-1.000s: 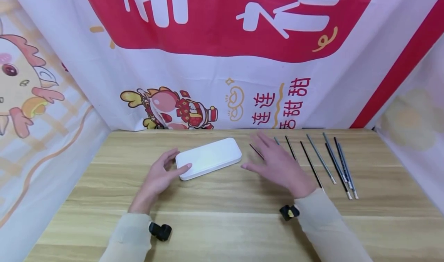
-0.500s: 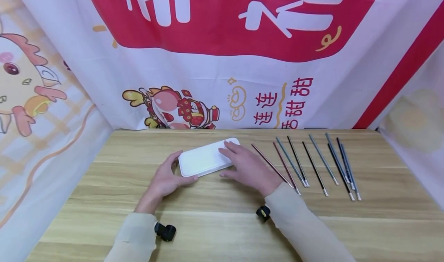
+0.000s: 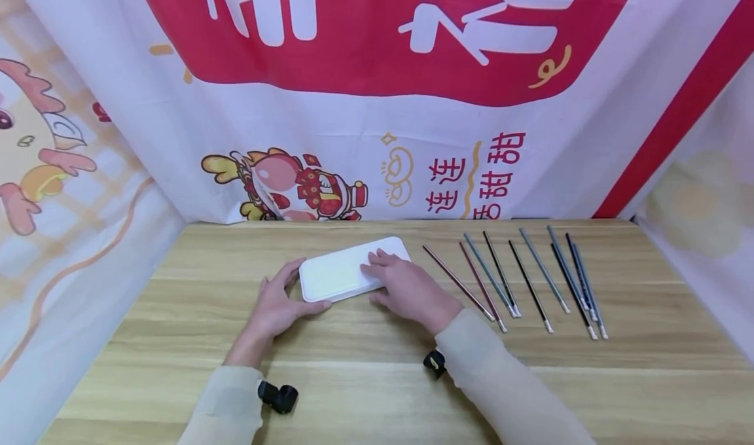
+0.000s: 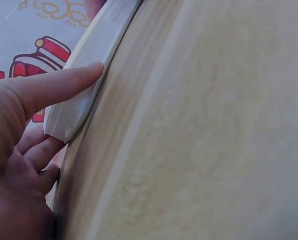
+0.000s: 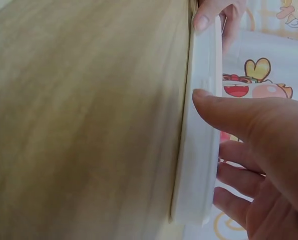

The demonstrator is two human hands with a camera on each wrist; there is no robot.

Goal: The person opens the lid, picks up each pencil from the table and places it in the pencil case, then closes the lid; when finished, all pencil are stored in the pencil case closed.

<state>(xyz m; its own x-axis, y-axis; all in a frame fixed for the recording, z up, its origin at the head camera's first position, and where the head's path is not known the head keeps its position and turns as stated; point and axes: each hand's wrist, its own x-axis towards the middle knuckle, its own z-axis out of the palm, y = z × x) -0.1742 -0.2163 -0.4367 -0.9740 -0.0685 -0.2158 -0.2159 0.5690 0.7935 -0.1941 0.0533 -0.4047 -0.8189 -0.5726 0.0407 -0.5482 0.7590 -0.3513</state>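
Observation:
A closed white pencil case (image 3: 332, 273) with rounded corners lies slanted on the table. My left hand (image 3: 275, 309) holds its left end, fingers around the far corner and thumb along the front side. In the left wrist view that thumb lies against the white case (image 4: 78, 112), with fingers at its end. Over the right part of the lid is my right hand (image 3: 412, 291), fingers bent on the top. The right wrist view shows its thumb on the front side of the case (image 5: 195, 150), close to a small raised catch, and its fingers at the lid.
Several pencils with white ends lie spread to the right of the case: reddish ones (image 3: 457, 281) nearest it, then blue and black ones (image 3: 531, 286). A printed cloth (image 3: 330, 124) hangs behind the wooden table (image 3: 365, 392) and along both sides.
My right hand has moved left from over the pencils onto the case, uncovering the reddish pencils. My left hand stays at the left end, its thumb shifting from the lid to the front side.

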